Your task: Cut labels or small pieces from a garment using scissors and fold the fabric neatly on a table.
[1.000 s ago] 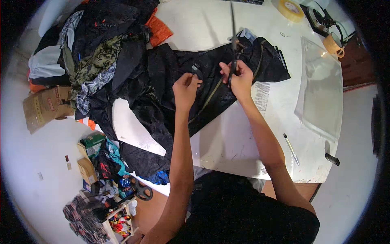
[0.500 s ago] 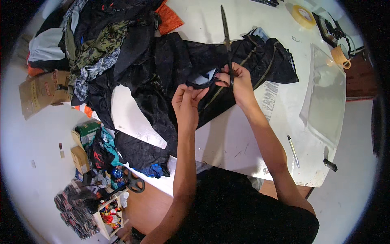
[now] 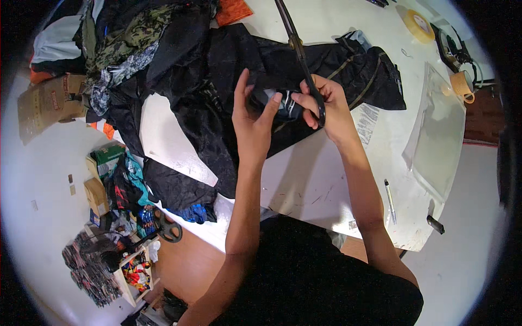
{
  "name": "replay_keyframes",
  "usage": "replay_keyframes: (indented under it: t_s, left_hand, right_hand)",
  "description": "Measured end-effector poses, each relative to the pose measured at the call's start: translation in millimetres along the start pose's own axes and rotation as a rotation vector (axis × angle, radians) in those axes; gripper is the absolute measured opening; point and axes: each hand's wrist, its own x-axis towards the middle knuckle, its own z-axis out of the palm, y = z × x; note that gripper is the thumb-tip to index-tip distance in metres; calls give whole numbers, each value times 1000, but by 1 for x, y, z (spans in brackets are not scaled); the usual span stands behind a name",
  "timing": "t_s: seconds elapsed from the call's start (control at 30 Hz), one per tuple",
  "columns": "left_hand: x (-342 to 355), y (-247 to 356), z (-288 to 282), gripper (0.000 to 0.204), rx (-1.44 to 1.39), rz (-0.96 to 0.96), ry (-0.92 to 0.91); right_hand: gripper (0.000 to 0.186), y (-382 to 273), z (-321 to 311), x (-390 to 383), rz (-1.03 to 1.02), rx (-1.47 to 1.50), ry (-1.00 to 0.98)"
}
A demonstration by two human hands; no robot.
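A black garment [image 3: 312, 58] with olive stripes lies across the table, its tube-like opening [image 3: 283, 102] with pale lining raised between my hands. My left hand [image 3: 253, 130] is open at the left of this opening, its thumb and forefinger spread, its thumb over the pale lining. My right hand [image 3: 333, 108] is closed. It holds long dark scissors [image 3: 295, 42], handles at the palm and blades pointing away to the far side, while its thumb and forefinger are at the right edge of the opening. Some fingertips are hidden behind the cloth.
A heap of dark and camouflage clothes [image 3: 136, 41] covers the left of the table [image 3: 304, 174]. To the right lie a pen [image 3: 390, 201], clear plastic sheets [image 3: 435, 136], a tape roll [image 3: 418, 26] and an orange mug [image 3: 462, 86]. A cardboard box [image 3: 51, 103] stands at the left.
My left hand has gone from pinching the opening's edge to spread fingers. The scissors have tilted, with their blades leaning left, and my right hand has shifted slightly right and nearer.
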Motion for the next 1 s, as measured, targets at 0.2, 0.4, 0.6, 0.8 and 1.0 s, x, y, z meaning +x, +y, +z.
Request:
replay_keyframes:
  t_s: [0.2, 0.4, 0.6, 0.8, 1.0]
  left_hand:
    - [10, 0, -12, 14, 6, 48, -272]
    - [9, 10, -14, 14, -416, -303, -257]
    - [11, 29, -15, 22, -585, -417, -244]
    - [5, 48, -21, 42, -709, -377, -438]
    - [1, 64, -24, 45, -596, -198, -498]
  right_hand:
    - [21, -10, -3, -3, 36, 27, -42]
    - [23, -11, -9, -3, 12, -9, -33]
    - [25, -15, -12, -5, -18, -40, -36]
    - [27, -23, -11, -12, -110, -114, 0]
    - [28, -34, -8, -17, -209, -109, -3]
